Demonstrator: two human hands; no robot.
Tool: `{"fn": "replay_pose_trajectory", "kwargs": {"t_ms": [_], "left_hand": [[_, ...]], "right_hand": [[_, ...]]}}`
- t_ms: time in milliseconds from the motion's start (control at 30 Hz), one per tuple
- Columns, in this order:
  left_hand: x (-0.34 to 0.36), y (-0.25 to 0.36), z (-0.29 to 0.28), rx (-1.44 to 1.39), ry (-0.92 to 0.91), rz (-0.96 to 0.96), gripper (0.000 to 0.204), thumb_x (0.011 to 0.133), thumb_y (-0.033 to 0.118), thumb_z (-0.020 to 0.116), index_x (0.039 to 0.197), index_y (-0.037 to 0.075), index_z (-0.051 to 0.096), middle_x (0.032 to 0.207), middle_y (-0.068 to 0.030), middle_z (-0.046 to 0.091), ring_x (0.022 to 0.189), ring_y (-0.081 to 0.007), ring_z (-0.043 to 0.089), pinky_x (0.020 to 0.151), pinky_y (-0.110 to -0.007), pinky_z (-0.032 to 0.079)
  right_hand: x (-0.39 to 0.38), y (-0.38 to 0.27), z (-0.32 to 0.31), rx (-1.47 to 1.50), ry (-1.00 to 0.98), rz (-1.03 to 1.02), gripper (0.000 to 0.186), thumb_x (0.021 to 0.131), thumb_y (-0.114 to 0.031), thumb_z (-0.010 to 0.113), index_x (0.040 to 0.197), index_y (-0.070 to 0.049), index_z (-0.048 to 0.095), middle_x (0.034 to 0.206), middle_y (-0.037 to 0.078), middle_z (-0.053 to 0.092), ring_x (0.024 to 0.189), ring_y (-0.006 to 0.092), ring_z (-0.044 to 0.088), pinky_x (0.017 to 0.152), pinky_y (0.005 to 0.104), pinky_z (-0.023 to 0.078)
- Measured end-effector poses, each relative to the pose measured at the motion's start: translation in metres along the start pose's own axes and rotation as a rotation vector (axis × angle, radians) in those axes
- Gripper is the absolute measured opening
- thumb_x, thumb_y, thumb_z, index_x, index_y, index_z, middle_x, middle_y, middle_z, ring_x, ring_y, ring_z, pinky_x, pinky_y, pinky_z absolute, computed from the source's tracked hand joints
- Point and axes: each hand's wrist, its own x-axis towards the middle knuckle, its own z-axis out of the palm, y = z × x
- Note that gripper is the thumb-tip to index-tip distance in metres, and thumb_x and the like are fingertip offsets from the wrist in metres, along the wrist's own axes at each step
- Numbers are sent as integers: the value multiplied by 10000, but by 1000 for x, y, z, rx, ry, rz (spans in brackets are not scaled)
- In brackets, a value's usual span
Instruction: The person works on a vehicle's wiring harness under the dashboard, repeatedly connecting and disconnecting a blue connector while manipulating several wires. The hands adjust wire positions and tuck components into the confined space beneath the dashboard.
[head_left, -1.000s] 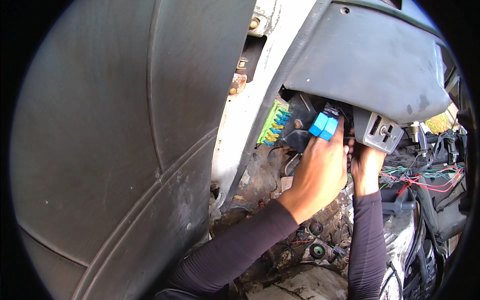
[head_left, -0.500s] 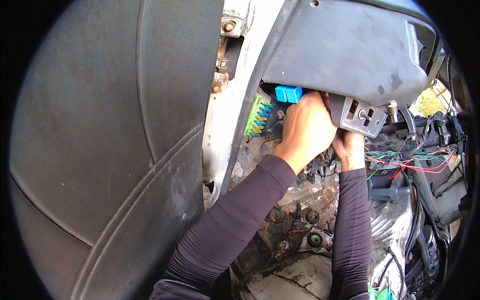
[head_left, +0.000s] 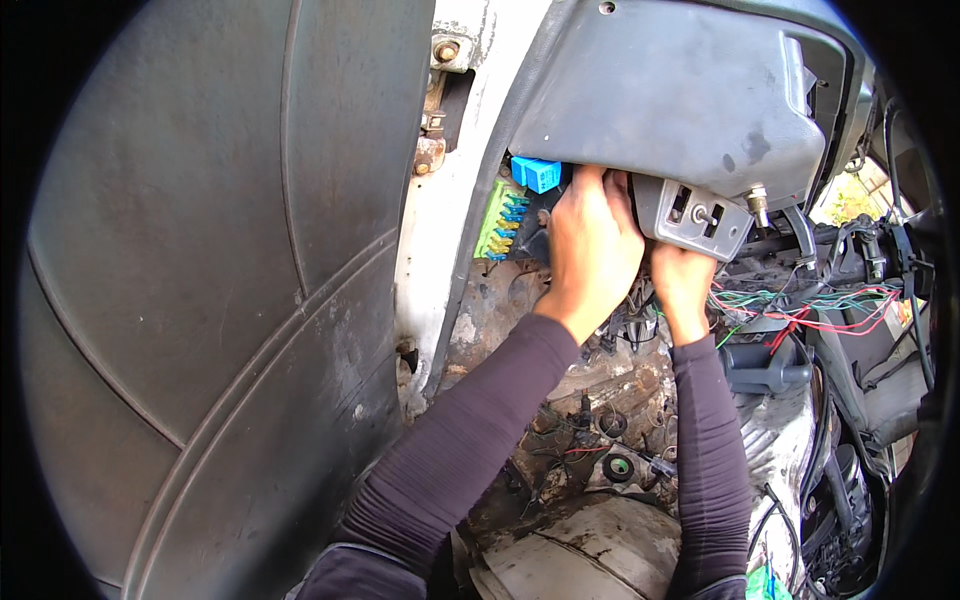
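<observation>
My left hand (head_left: 592, 245) reaches up beneath the lower edge of a grey dashboard panel (head_left: 670, 95), its back toward me and its fingertips hidden behind the panel. Just left of it hang two blue relays (head_left: 537, 174), side by side. A green fuse block (head_left: 497, 222) with blue and yellow blade fuses sits further left. My right hand (head_left: 684, 285) goes up behind a grey switch bracket (head_left: 692, 217) that juts from under the panel. That bracket covers its fingers. What either hand holds cannot be made out.
A dark door panel (head_left: 220, 250) fills the left side, beside a white door pillar (head_left: 445, 200). Loose red and green wires (head_left: 800, 312) hang at the right. Below my hands lies a dirty, bare metal floor (head_left: 590, 545) with a green-centred ring (head_left: 619, 467) on it.
The whole view has shifted, so the panel and hands sit further left. The relays now look tilted. My right hand is deeper behind the bracket, and my left fingers point more upward.
</observation>
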Motion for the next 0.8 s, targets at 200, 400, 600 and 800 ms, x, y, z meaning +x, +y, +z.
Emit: {"fn": "replay_pose_trajectory", "kwargs": {"t_ms": [200, 400, 600, 800], "left_hand": [[-18, 6, -41, 195, -78, 140, 177, 1024, 149, 609, 1023, -26, 631, 901, -170, 629, 755, -360, 632, 691, -427, 507], [-18, 33, -52, -454, -186, -239, 261, 1095, 215, 535, 943, 14, 603, 826, -21, 607, 778, -110, 610, 694, -299, 498], [-19, 40, -87, -346, -337, -721, 204, 1075, 190, 562, 984, 20, 629, 693, -17, 612, 572, -85, 590, 480, -226, 466], [-21, 27, -98, 125, -490, -372, 181, 992, 164, 704, 1012, -2, 772, 846, -15, 723, 792, -86, 652, 707, -253, 522]], "right_hand": [[-25, -53, -31, -68, -91, -214, 389, 917, -40, 643, 1298, 27, 605, 1298, 278, 577, 1135, 483, 583, 983, 528, 477], [-22, -74, -34, 226, -182, -244, 487, 879, -13, 697, 1359, -46, 622, 1321, 215, 608, 1198, 431, 587, 1027, 452, 477], [-35, -98, -45, 35, -234, -579, 461, 652, -66, 744, 1110, -54, 699, 1338, 116, 612, 1128, 331, 614, 957, 450, 483], [-47, -115, -64, 671, -829, 178, 445, 880, -56, 760, 1265, 33, 556, 942, 134, 663, 847, 200, 690, 729, 330, 557]]}}
